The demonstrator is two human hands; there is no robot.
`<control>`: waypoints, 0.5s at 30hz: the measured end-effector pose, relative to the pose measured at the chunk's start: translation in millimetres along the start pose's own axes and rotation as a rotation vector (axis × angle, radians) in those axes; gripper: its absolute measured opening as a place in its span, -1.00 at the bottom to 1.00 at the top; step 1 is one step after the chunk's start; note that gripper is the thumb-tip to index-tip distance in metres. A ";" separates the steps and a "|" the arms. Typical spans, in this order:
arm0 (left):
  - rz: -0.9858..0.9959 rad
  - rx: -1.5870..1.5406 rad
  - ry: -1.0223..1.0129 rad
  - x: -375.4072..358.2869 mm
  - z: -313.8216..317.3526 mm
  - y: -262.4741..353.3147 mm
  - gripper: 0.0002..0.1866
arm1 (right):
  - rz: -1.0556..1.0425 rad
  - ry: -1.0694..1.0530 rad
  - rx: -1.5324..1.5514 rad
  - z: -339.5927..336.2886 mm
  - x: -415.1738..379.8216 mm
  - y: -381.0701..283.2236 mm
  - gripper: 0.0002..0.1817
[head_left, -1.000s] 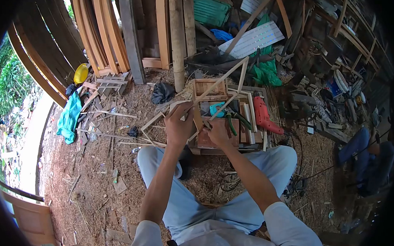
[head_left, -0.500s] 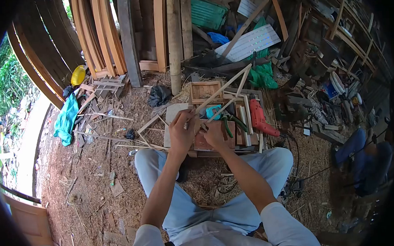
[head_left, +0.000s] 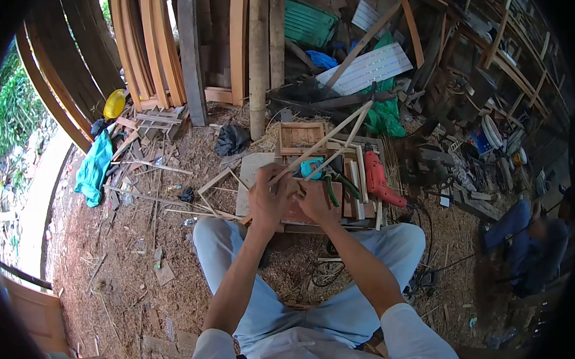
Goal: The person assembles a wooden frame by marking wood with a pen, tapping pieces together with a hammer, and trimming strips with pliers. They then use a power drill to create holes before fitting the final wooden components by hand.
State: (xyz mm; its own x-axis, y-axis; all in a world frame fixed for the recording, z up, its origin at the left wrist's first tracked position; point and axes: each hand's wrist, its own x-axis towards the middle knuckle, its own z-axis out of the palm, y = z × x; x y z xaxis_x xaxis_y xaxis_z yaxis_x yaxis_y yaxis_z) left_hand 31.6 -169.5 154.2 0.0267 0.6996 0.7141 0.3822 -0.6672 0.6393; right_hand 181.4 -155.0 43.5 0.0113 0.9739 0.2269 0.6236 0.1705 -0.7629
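Note:
In front of my knees, both hands work at a folded piece made of thin wooden strips (head_left: 329,136), whose long arms meet in a point at the far right. My left hand (head_left: 269,194) is closed around the near end of the longer strip. Close beside it, my right hand (head_left: 315,201) has its fingers bent at the end of the shorter strip; what lies between the fingertips is too small to make out. Under the hands is a low wooden workbench (head_left: 295,212). Green-handled pliers (head_left: 332,189) and a turquoise tape measure (head_left: 312,168) lie just past my right hand.
A red power drill (head_left: 378,179) with a cord lies at the bench's right side. Behind stands a small wooden box (head_left: 301,136). Loose strips (head_left: 212,190) and a black plastic bag (head_left: 232,139) lie to the left. Another person's blue-clad legs (head_left: 517,233) show at the right.
My hands stay together over the bench, with small finger shifts; the left fingers have risen slightly along the strip. The whole view has shifted a little.

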 end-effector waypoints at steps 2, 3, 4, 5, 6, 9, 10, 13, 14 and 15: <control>-0.094 -0.037 0.048 -2.5 1.7 -0.8 -0.66 | 0.043 -0.001 -0.006 -17.5 -7.8 -11.9 -0.56; -0.108 -0.034 0.053 -3.0 0.2 -0.4 -0.66 | 0.090 0.007 -0.013 -30.4 -14.3 -20.9 -0.61; -0.111 -0.044 0.026 -0.1 -1.3 1.3 -0.61 | 0.090 -0.004 -0.019 -43.8 -18.6 -25.2 -0.61; -0.114 -0.057 -0.002 1.4 -1.8 2.5 -0.56 | 0.159 -0.065 -0.036 -59.1 -23.2 -28.6 -0.62; -0.124 -0.063 0.004 1.1 -2.0 2.9 -0.56 | 0.230 -0.122 -0.053 -75.0 -29.4 -36.5 -0.63; -0.136 -0.089 0.006 -0.1 0.0 1.4 -0.60 | 0.583 -0.243 0.082 -135.8 -52.3 -98.5 -0.62; -0.100 -0.067 0.018 -2.1 1.9 -0.4 -0.60 | 0.593 -0.271 0.030 -152.2 -56.9 -110.0 -0.63; -0.126 -0.058 0.019 -7.6 7.5 -1.6 -0.58 | 0.174 -0.195 -0.017 -179.6 -72.6 -147.4 -0.64; -0.163 -0.066 0.002 -8.5 8.3 -1.7 -0.55 | 0.271 -0.195 0.143 -186.2 -71.8 -183.2 -0.64; -0.170 -0.069 -0.002 -10.2 8.8 -1.6 -0.55 | 0.365 -0.189 0.304 -186.4 -71.5 -202.6 -0.64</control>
State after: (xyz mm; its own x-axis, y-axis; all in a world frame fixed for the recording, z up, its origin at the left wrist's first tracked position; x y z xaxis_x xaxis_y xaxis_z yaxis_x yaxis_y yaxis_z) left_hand 38.9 -173.3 143.4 -0.0308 0.8045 0.5931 0.3175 -0.5548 0.7690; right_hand 200.0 -287.1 294.7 0.0269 0.9834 -0.1796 0.3498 -0.1776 -0.9198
